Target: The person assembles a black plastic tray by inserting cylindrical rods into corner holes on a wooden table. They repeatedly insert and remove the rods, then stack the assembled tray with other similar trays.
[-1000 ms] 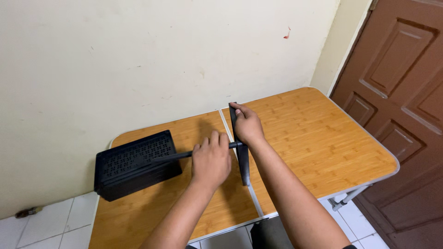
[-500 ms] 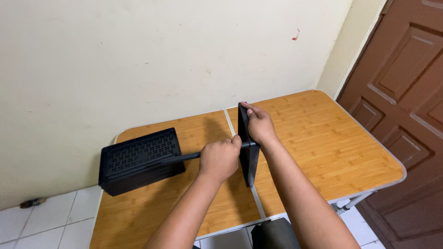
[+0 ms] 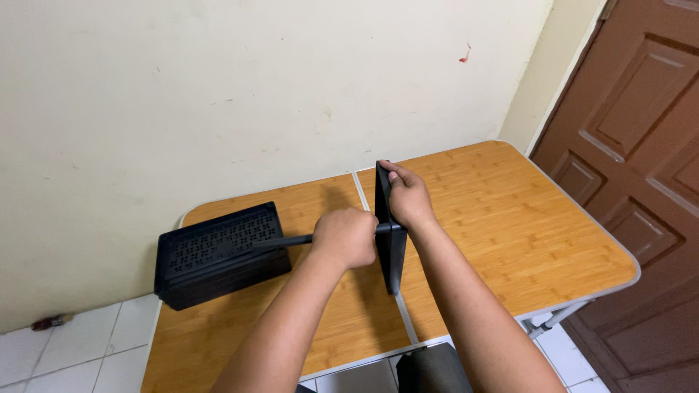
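A black stand lies on its side on the wooden folding table [image 3: 510, 225]. Its perforated black box-shaped top [image 3: 218, 251] rests at the left, a thin black rod [image 3: 287, 240] runs from it to a flat black base plate [image 3: 388, 225] standing on edge near the table's middle seam. My left hand [image 3: 346, 236] is closed around the rod right next to the plate. My right hand [image 3: 408, 196] grips the plate's upper edge from the right side.
A cream wall [image 3: 255, 94] runs along the table's far side. A brown panelled door [image 3: 641, 131] stands at the right. White floor tiles [image 3: 65, 356] show at the lower left, with a small object by the wall.
My left hand went from resting flat over the rod to a closed grip and has rotated a little. The plate now stands more upright. The view shifted slightly.
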